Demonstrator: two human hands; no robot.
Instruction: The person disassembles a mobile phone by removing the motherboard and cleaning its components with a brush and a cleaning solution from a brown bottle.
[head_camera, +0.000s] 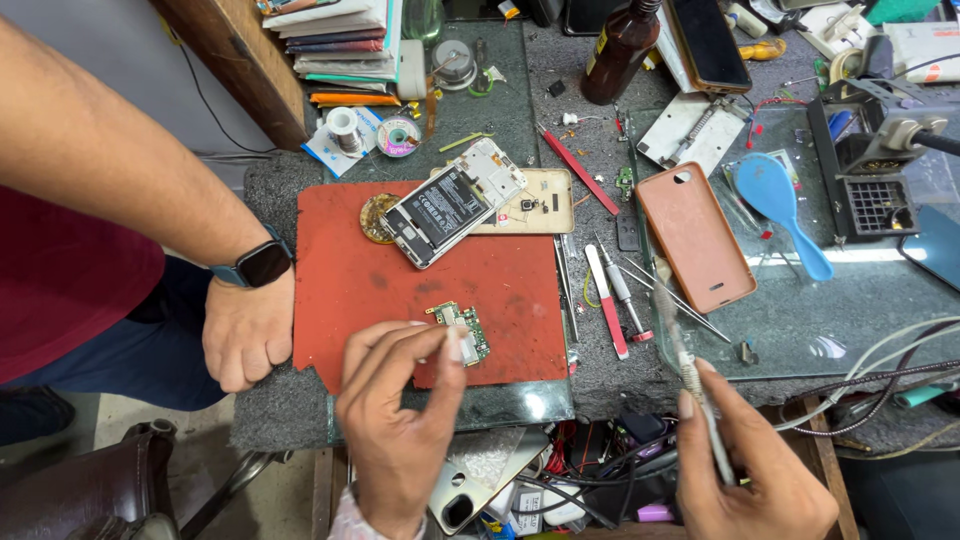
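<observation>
While the left hand (395, 420) rests at the near edge of the red mat (350, 285), its thumb and fingers (452, 345) are closed in a light pinch on the near end of a small green circuit board (462, 328), which lies flat on the mat just below the opened phone (455, 212) with its battery showing. The board looks thin, stiff and very light, yet fragile: its tiny parts and connectors would likely suffer from pressure or bending, so the bare edges seem the safest place to take it. The right hand (755, 470) is wrapped shut around a slim metal-tipped tool (690, 375), held like a pen above the front of the worktop (600, 330). Another person's hand (245, 330), a watch on its wrist, sits loosely curled at the mat's left side
</observation>
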